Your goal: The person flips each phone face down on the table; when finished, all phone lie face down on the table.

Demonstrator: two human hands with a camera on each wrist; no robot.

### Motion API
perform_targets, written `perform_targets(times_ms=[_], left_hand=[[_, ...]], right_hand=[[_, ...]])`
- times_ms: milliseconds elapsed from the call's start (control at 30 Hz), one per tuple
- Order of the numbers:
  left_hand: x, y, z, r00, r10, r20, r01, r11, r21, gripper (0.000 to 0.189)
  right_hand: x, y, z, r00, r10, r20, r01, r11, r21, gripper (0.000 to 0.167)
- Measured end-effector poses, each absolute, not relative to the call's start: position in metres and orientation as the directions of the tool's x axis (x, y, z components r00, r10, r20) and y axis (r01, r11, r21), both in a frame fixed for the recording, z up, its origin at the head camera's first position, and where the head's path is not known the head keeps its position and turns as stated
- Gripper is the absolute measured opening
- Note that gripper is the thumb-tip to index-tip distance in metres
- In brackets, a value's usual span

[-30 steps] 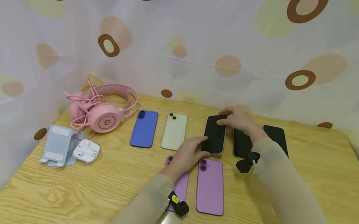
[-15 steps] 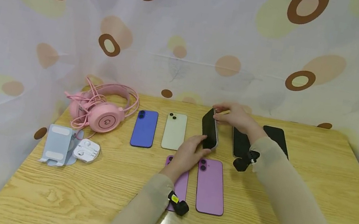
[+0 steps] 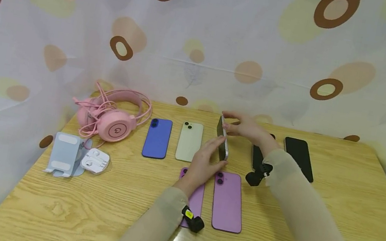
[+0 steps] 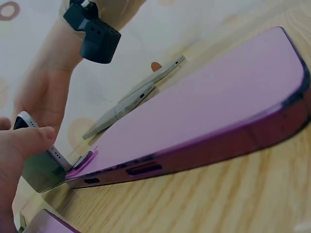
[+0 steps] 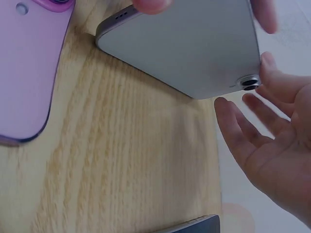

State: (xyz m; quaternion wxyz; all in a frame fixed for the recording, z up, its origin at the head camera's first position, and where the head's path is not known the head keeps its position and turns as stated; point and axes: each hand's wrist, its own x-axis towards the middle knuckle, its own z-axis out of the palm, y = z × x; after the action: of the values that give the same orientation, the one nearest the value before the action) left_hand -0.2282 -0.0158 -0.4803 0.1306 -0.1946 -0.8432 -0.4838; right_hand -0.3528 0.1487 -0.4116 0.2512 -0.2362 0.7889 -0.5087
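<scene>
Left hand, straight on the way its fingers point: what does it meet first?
The tilted phone, which the left hand is touching. Past that, probably the right hand, though depth is hard to judge from the head view.

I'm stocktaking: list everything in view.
Headphones: 1, pink, left
Stand: 1, bluish, left
Earphones: 1, white, beside stand
Blue phone: 1, blue, beside headphones
Cream phone: 1, cream, beside blue phone
Held phone: 1, pale-backed, centre
Dark phones: 2, black, right
Purple phones: 2, purple, front
Table: 1, wood-coloured, beneath
Backdrop: 1, whitish, behind
Wrist cameras: 2, black, wrists
Sleeves: 2, beige, arms
Left hand: 1, phone's near end
Right hand: 1, phone's far end
</scene>
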Motion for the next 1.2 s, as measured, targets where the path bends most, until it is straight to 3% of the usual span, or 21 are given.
perform_targets(times_ms=[233, 433, 967, 1200], left_hand=[[-0.229, -0.017, -0.483, -0.817, 0.210, 0.537, 0.566, 0.472, 0.676, 0.062], [-0.229, -0.017, -0.482, -0.790, 0.234, 0.567, 0.591, 0.538, 0.601, 0.063], [-0.227, -0.021, -0.481, -0.789, 0.214, 0.576, 0.546, 0.676, 0.496, 0.065], [-0.227, -0.019, -0.482, -0.827, 0.163, 0.538, 0.470, 0.725, 0.503, 0.066]], right_hand=[[-0.353, 0.145, -0.419, -0.701, -0.693, -0.167, -0.162, 0.383, -0.910, 0.058], [-0.356, 0.144, -0.425, -0.721, -0.675, -0.156, -0.156, 0.378, -0.913, 0.053], [-0.366, 0.143, -0.430, -0.777, -0.626, -0.073, -0.275, 0.442, -0.854, 0.053], [-0.366, 0.145, -0.434, -0.801, -0.597, -0.042, -0.338, 0.511, -0.790, 0.056]])
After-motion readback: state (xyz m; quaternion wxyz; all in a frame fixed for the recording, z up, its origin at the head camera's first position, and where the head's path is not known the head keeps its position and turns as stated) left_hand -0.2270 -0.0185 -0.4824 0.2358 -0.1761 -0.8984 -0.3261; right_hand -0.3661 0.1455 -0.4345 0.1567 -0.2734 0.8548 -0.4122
